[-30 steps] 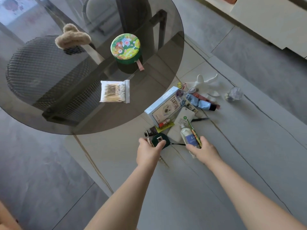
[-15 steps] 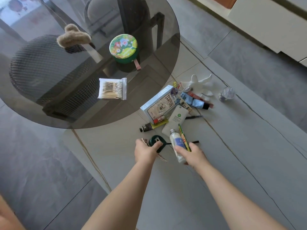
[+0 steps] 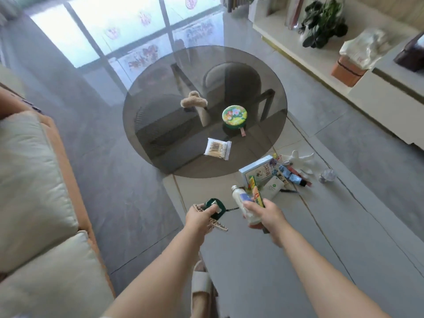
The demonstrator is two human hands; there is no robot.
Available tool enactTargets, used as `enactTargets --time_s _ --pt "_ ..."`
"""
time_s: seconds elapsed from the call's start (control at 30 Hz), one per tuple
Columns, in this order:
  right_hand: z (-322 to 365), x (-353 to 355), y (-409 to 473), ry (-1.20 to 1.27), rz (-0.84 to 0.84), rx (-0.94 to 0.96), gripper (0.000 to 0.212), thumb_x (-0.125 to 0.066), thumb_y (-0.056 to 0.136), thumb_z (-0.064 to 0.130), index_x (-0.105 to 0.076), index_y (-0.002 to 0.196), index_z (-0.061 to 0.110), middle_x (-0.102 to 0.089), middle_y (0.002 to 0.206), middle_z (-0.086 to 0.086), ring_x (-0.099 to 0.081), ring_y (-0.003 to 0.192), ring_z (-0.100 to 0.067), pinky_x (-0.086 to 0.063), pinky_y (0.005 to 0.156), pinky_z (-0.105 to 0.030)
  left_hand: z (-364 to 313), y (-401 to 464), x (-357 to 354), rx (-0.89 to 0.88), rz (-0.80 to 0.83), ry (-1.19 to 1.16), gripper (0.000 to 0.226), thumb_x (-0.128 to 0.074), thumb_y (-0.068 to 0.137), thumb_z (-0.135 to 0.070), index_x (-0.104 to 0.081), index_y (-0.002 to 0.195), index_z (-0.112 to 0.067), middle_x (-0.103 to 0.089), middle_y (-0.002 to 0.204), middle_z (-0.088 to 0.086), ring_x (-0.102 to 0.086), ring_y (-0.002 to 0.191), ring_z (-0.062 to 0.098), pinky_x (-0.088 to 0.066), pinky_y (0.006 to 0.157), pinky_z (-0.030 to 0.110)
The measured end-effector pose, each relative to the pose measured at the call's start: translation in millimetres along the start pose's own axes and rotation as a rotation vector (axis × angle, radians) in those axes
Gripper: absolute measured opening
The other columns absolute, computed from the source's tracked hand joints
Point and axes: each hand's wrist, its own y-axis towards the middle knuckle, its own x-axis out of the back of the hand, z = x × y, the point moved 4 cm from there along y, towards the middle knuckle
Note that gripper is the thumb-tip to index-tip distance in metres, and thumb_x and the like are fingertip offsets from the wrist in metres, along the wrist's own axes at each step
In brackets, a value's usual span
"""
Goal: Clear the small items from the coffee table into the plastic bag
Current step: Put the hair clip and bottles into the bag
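**Both hands loaded, held over the floor short of the glass table**

Left hand (image 3: 200,218) is curled round a dark green round item (image 3: 215,208) with a thin black cord trailing right, plus a gold-toned hair clip (image 3: 215,226) that sticks out below the fist. Right hand (image 3: 267,214) grips a small white bottle (image 3: 243,206) with a blue label, cap end pointing up-left, and a green-yellow tube (image 3: 255,191) pinched alongside it. Both hands are raised above the grey floor, close together, apart from each other.

Just beyond the right hand, a pile of small items lies on the floor by the table's near-right edge: light blue box (image 3: 258,169), white pouch with green dot (image 3: 273,187), blue tube (image 3: 290,175), white glove-like item (image 3: 300,160). A crumpled clear ball (image 3: 328,176) sits a bit right of the pile.

Round smoked-glass coffee table (image 3: 160,92) is ahead of the hands. On it: pack of cotton swabs (image 3: 218,148) nearest the hands, floral green tin (image 3: 234,116) behind it, fuzzy beige hair claw (image 3: 193,102) further back left.

A whitish plastic bag (image 3: 364,48) sits on the low cabinet (image 3: 390,95) far right, well apart from both hands; cannot tell whether it is the task's bag. Sofa cushion (image 3: 29,180) on the left. A slippered foot (image 3: 202,285) shows at the bottom.
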Motion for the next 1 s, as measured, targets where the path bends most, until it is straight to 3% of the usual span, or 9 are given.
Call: enactTargets --time_s 0.17,0.27,0.33,0.43,0.5,0.6,0.73,0.83,1.0 --pt "53 -57 -64 -0.095 0.186 0.082 0.038 -0.066 0.086 0.028 -0.050 0.116 0.011 -0.064 0.109 -0.011 -0.070 0.090 -0.023 -0.056 0.069 -0.035 -28 -73 77 -0.081 -0.086 -0.086 0.017 -0.070 0.083 -0.013 -0.064 0.097 -0.005 -0.059 0.066 0.009 -0.051 0.049 0.017 -0.040 0.047 0.020" --pt "81 -95 -101 -0.181 0.295 0.126 0.038 -0.066 0.086 0.028 -0.049 0.117 0.011 -0.064 0.104 -0.009 -0.069 0.082 -0.019 -0.054 0.061 -0.029 -37 -114 123 -0.107 -0.123 -0.209 0.011 -0.069 0.085 -0.013 -0.063 0.091 -0.006 -0.060 0.064 0.009 -0.052 0.051 0.017 -0.041 0.054 0.024" --pt "95 -122 -124 -0.245 0.349 0.153 0.039 -0.067 0.085 0.029 -0.047 0.114 0.012 -0.062 0.101 -0.008 -0.067 0.082 -0.018 -0.054 0.063 -0.029 -40 -138 154 -0.138 -0.161 -0.278 0.011 -0.070 0.084 -0.014 -0.064 0.089 -0.007 -0.062 0.058 0.007 -0.052 0.053 0.020 -0.041 0.057 0.026" --pt "110 -166 -157 -0.310 0.428 0.193 0.036 -0.066 0.086 0.028 -0.047 0.111 0.011 -0.058 0.098 -0.007 -0.062 0.082 -0.018 -0.054 0.063 -0.030 -38 -169 201 -0.171 -0.214 -0.410 0.008 -0.067 0.087 -0.012 -0.061 0.085 -0.007 -0.063 0.064 0.009 -0.056 0.051 0.018 -0.048 0.049 0.024" --pt "114 -196 -183 -0.345 0.477 0.220 0.032 -0.064 0.088 0.025 -0.047 0.110 0.009 -0.057 0.089 -0.004 -0.062 0.070 -0.012 -0.053 0.057 -0.028 -30 -189 231 -0.170 -0.238 -0.497 0.009 -0.066 0.087 -0.013 -0.060 0.087 -0.006 -0.062 0.072 0.012 -0.058 0.046 0.017 -0.052 0.045 0.024" --pt "109 -238 -219 -0.413 0.544 0.238 0.035 -0.064 0.087 0.022 -0.048 0.112 0.004 -0.060 0.083 -0.005 -0.066 0.060 -0.011 -0.050 0.050 -0.024 -9 -218 275 -0.185 -0.269 -0.608 0.013 -0.066 0.087 -0.013 -0.060 0.095 -0.004 -0.063 0.076 0.015 -0.061 0.041 0.019 -0.053 0.043 0.026" --pt "87 -296 -262 -0.536 0.639 0.253 0.053 -0.071 0.075 0.036 -0.050 0.114 0.007 -0.070 0.087 -0.009 -0.071 0.082 -0.026 -0.050 0.066 -0.035 26 -254 330 -0.205 -0.321 -0.701 0.011 -0.063 0.089 -0.013 -0.059 0.095 -0.004 -0.064 0.073 0.015 -0.062 0.042 0.018 -0.053 0.041 0.025" --pt "61 -340 -294 -0.595 0.707 0.243 0.044 -0.066 0.085 0.026 -0.048 0.117 0.002 -0.065 0.090 -0.010 -0.068 0.077 -0.021 -0.053 0.057 -0.028 57 -281 369 -0.222 -0.367 -0.772 0.010 -0.061 0.089 -0.008 -0.058 0.082 -0.003 -0.065 0.055 0.012 -0.060 0.036 0.017 -0.050 0.036 0.024" --pt "0 -416 -344 -0.707 0.809 0.200 0.017 -0.059 0.091 0.018 -0.052 0.103 0.009 -0.062 0.088 -0.009 -0.067 0.070 -0.019 -0.053 0.051 -0.025 127 -327 441 -0.203 -0.471 -0.894 0.010 -0.065 0.085 -0.004 -0.059 0.092 -0.001 -0.062 0.066 0.018 -0.059 0.036 0.020 -0.049 0.036 0.025"
